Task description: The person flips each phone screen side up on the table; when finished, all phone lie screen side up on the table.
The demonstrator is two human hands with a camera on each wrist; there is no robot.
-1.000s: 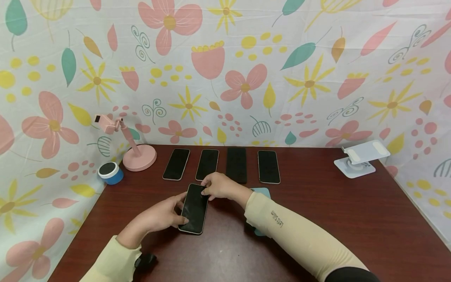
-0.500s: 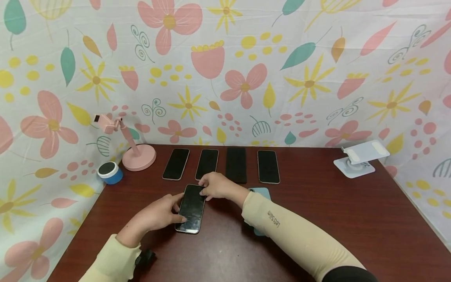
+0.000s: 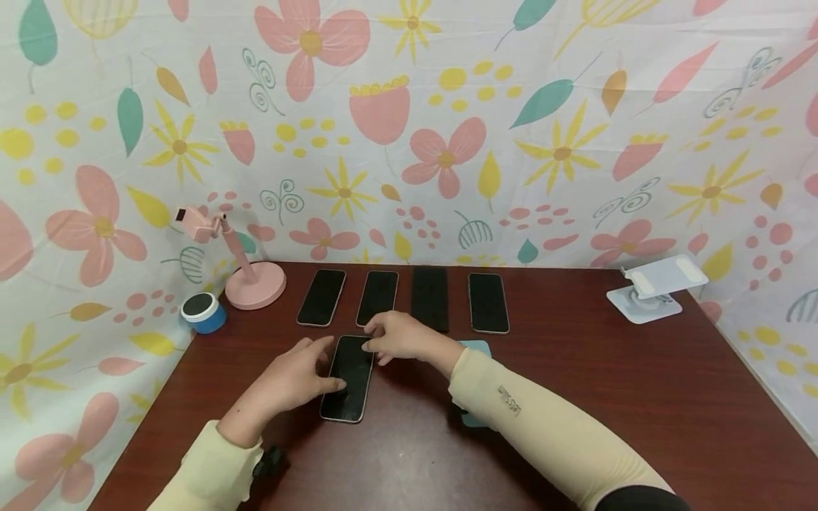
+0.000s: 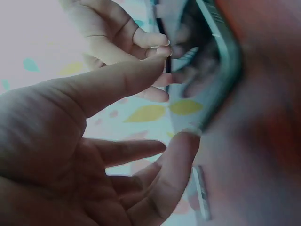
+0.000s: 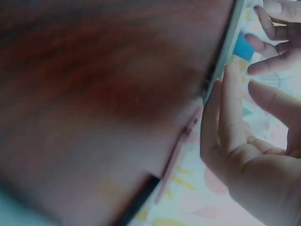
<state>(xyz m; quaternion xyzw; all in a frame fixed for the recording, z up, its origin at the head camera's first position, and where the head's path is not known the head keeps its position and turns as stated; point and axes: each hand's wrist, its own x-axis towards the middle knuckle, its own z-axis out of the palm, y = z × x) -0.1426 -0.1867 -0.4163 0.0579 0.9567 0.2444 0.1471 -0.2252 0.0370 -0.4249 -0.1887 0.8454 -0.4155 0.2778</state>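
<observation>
A black-screened smartphone [image 3: 348,376] lies face up near the table's middle. My left hand [image 3: 297,376] is at its left side, thumb over the screen, fingers spread. In the left wrist view an index fingertip meets the corner of the phone [image 4: 230,61], and the thumb stands apart from it. At the far end is my right hand [image 3: 399,337], its thumb over the top right corner. The right wrist view has its fingertips [image 5: 228,75] at the phone's edge [image 5: 225,52], the thumb raised off to the side.
Behind stand several dark phones in a row, the nearest being a phone [image 3: 377,298] and a black one [image 3: 430,298]. A light blue phone [image 3: 476,347] is partly under the right sleeve. Pink stand [image 3: 255,285], blue jar [image 3: 204,314] left; white stand [image 3: 645,298] right.
The phone has shifted slightly left and settled flatter. My left fingers have spread, and that thumb has moved up the screen. The right hand stays at the far end.
</observation>
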